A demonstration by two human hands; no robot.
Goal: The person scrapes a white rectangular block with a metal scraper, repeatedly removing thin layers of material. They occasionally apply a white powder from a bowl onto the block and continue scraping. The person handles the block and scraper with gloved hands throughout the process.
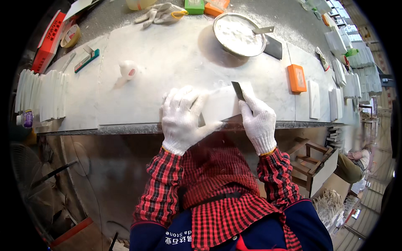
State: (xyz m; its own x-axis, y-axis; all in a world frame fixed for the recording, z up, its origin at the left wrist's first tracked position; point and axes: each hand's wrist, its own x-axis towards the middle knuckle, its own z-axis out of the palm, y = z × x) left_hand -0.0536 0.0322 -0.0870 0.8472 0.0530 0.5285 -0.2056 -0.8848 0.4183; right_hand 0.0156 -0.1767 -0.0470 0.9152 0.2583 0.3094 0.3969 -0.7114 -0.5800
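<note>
"White slab [220, 104] near the front edge of the table [167, 54], between the left hand [184, 117] and the right hand [257, 119]. How's that gonna handle?"

"Looks like stone, so my guess: stiff, kinda heavy for its size, slick if dusty. Corners probably chip easy. I'd take hold along the side edges, never by a corner."

"And the grip?"

"Right one's clamped on a dark blade [237, 90] by the slab's right end. Left is at its left side, thumb apart from the fingers; can't tell if it's actually squeezing."

"Farther out?"

"Bowl [239, 55] of white stuff beyond, orange box [297, 78] off right, white bottle [127, 69] off left."
</note>
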